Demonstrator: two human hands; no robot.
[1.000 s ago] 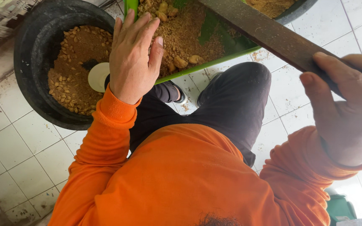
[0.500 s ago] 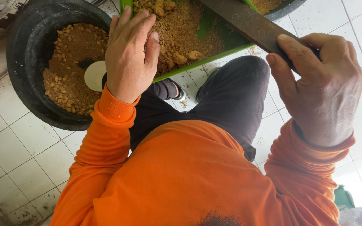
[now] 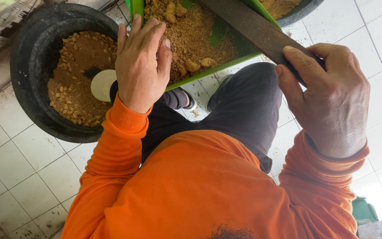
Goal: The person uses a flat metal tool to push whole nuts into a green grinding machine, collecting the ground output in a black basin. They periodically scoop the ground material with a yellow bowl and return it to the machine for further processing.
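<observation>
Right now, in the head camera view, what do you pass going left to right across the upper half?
Round black tub of brown crumbs and nuts → left hand → green tray of ground brown meal → right hand gripping a dark flat blade.

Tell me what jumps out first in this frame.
The bright orange long-sleeved shirt fills the lower half. Above it, the left hand lies flat on the green tray of brown crumbly meal, while the right hand grips a long dark flat bar. A round black tub of similar meal sits left.
</observation>
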